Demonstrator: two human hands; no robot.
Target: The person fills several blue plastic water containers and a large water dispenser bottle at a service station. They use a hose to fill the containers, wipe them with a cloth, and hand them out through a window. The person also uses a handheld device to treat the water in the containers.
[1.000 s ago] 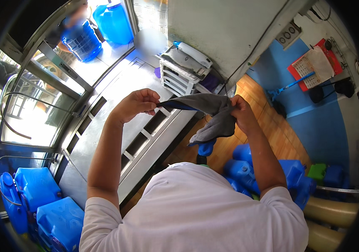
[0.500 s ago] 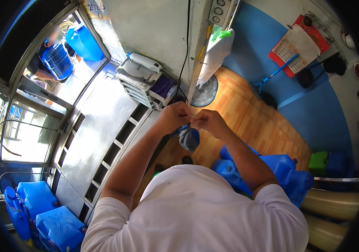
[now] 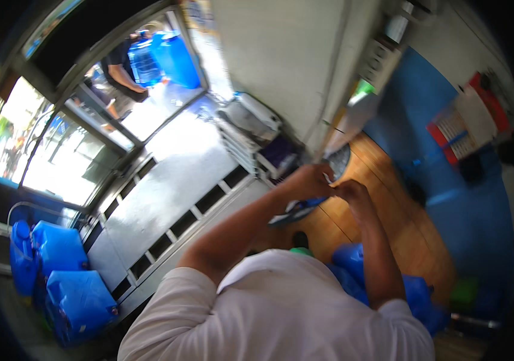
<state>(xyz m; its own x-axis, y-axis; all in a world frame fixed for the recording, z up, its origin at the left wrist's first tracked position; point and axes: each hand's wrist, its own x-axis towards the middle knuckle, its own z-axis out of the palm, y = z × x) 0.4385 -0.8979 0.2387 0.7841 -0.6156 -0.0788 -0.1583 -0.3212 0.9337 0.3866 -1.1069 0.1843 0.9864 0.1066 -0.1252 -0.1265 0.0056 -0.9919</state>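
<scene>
My left hand [image 3: 312, 183] and my right hand [image 3: 352, 194] meet in front of me at chest height, fingers pinched together. Whatever thin thing lies between the fingertips is too small and blurred to name. Just under my left hand hangs a blue and grey cloth-like item [image 3: 298, 212], smeared by motion. Whether it is joined to what my fingers pinch, I cannot tell.
A metal counter [image 3: 178, 162] with dark slots runs along the left, a grey and white stack [image 3: 248, 123] at its far end. Blue water containers [image 3: 82, 301] stand lower left; others [image 3: 353, 259] sit by my right arm. Beyond the window, a person [image 3: 121, 72] is beside blue containers.
My view has swung, so the room appears shifted and blurred. Both hands stay together and sit further right in the picture. The blue and grey item has swung out toward the left.
</scene>
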